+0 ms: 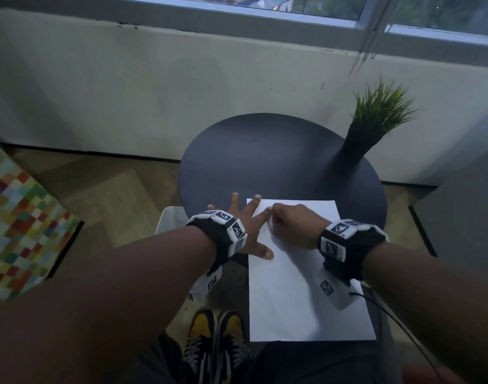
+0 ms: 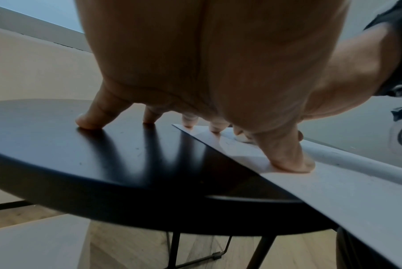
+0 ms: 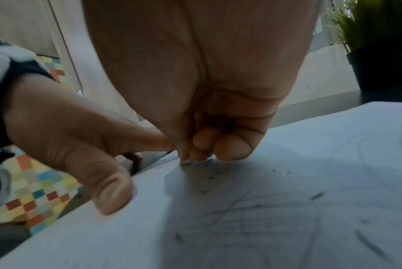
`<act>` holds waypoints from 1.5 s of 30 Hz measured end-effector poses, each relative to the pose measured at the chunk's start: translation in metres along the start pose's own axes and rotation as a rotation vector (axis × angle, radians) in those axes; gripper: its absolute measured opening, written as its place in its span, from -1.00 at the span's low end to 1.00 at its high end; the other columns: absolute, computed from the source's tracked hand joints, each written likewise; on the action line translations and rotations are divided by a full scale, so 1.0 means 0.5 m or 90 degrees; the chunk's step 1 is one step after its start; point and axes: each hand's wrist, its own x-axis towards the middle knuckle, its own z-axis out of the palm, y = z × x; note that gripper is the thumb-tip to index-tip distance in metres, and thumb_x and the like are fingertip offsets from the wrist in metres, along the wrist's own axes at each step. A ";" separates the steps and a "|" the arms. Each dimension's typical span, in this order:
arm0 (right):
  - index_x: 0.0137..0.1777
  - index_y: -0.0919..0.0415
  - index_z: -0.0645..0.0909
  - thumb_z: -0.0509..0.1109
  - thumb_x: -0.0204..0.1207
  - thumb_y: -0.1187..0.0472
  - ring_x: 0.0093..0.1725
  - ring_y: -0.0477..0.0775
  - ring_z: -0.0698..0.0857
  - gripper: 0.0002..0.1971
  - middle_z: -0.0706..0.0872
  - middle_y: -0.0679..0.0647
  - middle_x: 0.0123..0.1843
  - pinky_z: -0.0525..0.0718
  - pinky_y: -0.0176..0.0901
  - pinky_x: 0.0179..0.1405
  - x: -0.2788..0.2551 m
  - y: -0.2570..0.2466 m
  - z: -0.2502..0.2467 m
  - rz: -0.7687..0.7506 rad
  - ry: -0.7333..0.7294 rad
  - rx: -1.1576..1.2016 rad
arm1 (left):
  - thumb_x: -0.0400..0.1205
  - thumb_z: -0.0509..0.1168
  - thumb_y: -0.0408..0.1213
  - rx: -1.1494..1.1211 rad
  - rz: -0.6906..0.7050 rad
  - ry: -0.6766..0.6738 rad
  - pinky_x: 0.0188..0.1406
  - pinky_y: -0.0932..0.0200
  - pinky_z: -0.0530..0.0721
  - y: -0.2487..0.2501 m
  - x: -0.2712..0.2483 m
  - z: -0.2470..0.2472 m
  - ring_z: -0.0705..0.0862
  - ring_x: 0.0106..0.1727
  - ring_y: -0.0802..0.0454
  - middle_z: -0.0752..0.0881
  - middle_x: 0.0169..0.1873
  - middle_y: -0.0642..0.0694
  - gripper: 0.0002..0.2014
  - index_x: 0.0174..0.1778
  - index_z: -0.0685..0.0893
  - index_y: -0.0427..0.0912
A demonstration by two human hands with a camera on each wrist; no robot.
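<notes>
Closest to me, the sheet of paper hangs off the near edge of the round dark table, out over my lap. My right hand is balled up, fingers curled tight together, tips pressed on the sheet near its far left corner. My left hand is splayed flat: thumb on the sheet's left edge, outer fingers on the table. The potted plant is at the back right.
</notes>
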 end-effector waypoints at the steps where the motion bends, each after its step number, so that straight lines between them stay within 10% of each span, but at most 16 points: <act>1: -0.26 0.03 0.40 0.24 0.60 0.11 -0.18 0.14 0.60 -0.81 0.69 0.05 -0.15 0.50 -0.10 -0.18 0.007 0.016 -0.009 0.018 0.003 0.000 | 0.42 0.26 0.59 0.001 -0.001 -0.005 0.39 -0.87 0.05 0.000 0.000 0.000 -0.34 0.73 -0.45 -0.37 0.76 0.11 0.14 0.74 -0.28 0.30; 12: -0.05 0.07 0.55 0.30 0.56 0.14 0.00 0.21 0.67 -0.96 0.71 0.12 -0.01 0.63 -0.03 -0.01 0.028 0.086 -0.037 0.179 0.072 0.097 | 0.32 0.22 0.68 0.048 -0.030 0.031 0.48 -0.78 -0.01 0.031 -0.007 -0.022 -0.07 0.74 -0.49 -0.13 0.81 -0.03 0.19 0.77 -0.04 0.18; 23: -0.07 0.12 0.40 0.20 0.64 0.13 -0.12 0.26 0.66 -0.90 0.74 0.22 -0.04 0.59 -0.01 -0.13 -0.026 -0.013 0.002 -0.008 0.021 0.009 | 0.43 0.29 0.56 0.042 0.055 0.074 0.56 -0.66 0.03 0.013 -0.010 -0.002 -0.10 0.80 -0.11 -0.12 0.81 0.00 0.15 0.78 -0.01 -0.01; 29: 0.05 0.19 0.56 0.27 0.61 0.20 0.04 0.26 0.67 -0.90 0.73 0.21 0.11 0.45 -0.15 -0.14 0.012 0.030 -0.043 0.125 0.063 0.040 | 0.44 0.27 0.56 0.034 0.040 0.034 0.52 -0.75 0.00 0.013 -0.011 -0.001 -0.22 0.80 -0.08 -0.23 0.80 0.06 0.19 0.80 -0.18 0.05; 34: 0.06 0.16 0.56 0.23 0.61 0.19 0.08 0.23 0.72 -0.88 0.76 0.16 0.07 0.49 -0.13 -0.09 -0.022 -0.030 -0.009 -0.018 -0.006 0.019 | 0.44 0.28 0.56 0.017 0.050 0.035 0.47 -0.77 0.07 0.001 -0.015 0.010 -0.24 0.79 -0.07 -0.24 0.79 0.09 0.18 0.79 -0.20 0.09; 39: 0.04 0.17 0.55 0.27 0.62 0.18 0.06 0.28 0.69 -0.90 0.73 0.23 0.09 0.47 -0.13 -0.13 0.014 0.033 -0.039 0.126 0.060 0.038 | 0.46 0.28 0.54 0.020 0.042 0.008 0.48 -0.78 0.05 0.004 -0.018 0.004 -0.29 0.79 -0.06 -0.30 0.78 0.08 0.18 0.79 -0.22 0.06; 45: -0.05 0.10 0.56 0.24 0.59 0.17 -0.03 0.14 0.68 -0.92 0.75 0.05 -0.03 0.57 -0.09 -0.09 -0.023 -0.002 -0.015 -0.008 -0.028 0.030 | 0.46 0.29 0.54 0.017 0.044 0.021 0.43 -0.78 0.10 0.003 -0.018 0.009 -0.27 0.79 -0.07 -0.27 0.79 0.08 0.16 0.79 -0.19 0.10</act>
